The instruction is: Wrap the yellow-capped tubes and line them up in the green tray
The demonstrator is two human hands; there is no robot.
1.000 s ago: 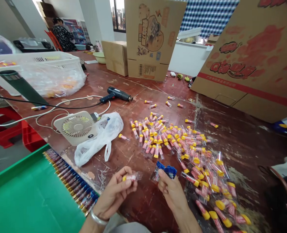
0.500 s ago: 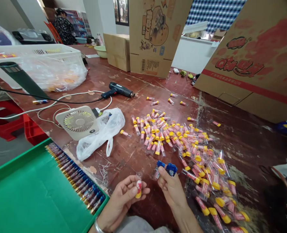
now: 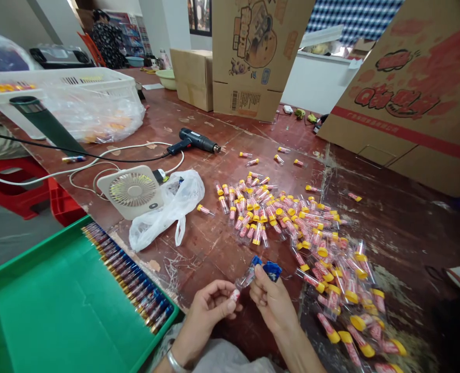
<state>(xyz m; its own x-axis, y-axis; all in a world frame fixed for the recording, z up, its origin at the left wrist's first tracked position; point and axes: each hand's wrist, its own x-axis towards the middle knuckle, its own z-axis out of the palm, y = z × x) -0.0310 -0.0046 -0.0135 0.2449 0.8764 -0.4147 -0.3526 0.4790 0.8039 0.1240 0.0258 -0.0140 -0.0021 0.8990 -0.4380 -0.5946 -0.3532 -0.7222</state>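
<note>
Near the table's front edge, my left hand (image 3: 214, 308) pinches a small tube (image 3: 235, 295) with pink and white contents; its lower end is hidden by the fingers. Just to the right, my right hand (image 3: 270, 298) is closed on blue and clear wrappers (image 3: 272, 270). One clear wrapper sleeve (image 3: 247, 274) extends left from the fingers and meets the top end of the tube. Beyond and right of my hands lies a large pile of clear tubes (image 3: 292, 220) with yellow caps and pink contents.
A green tray (image 3: 46, 311) at the left holds a row of wrapped tubes (image 3: 124, 272). Farther back are a white fan (image 3: 133, 191), a plastic bag (image 3: 167, 212), a heat gun (image 3: 194, 141), a white basket (image 3: 93, 77) and cardboard boxes (image 3: 253, 67). A person (image 3: 107, 39) sits in the background.
My left hand has moved right and tilted the tube toward my right hand. The clear sleeve now reaches the tube's end. The camera view has shifted slightly.
</note>
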